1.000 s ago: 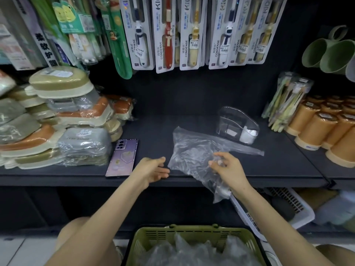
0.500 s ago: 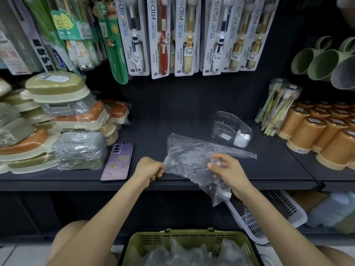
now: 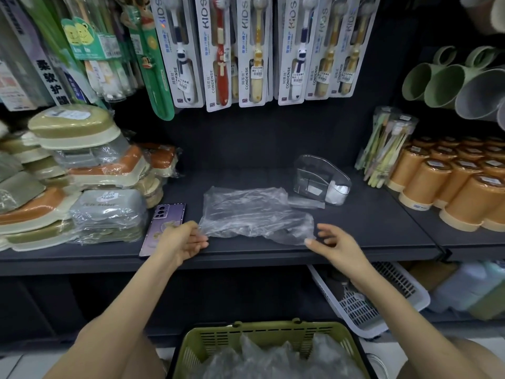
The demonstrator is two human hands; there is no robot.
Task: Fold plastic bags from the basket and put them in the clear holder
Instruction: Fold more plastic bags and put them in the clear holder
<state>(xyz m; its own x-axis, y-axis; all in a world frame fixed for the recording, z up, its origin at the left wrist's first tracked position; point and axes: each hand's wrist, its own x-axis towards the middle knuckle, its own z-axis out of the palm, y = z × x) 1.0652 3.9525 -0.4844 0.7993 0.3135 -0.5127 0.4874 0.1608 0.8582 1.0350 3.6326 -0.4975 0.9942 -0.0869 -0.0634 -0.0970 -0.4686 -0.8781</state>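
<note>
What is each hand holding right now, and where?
The left hand pinches the plastic bag by its near left corner; the right hand is open, holding nothing.

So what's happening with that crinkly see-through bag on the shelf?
A person is laying a clear plastic bag flat on the dark shelf, probably to fold it. The left hand pinches the bag's left edge. The right hand is open beside its right corner; whether it touches is hard to tell. The clear holder stands just behind the bag, and the green basket below holds more bags.
</note>
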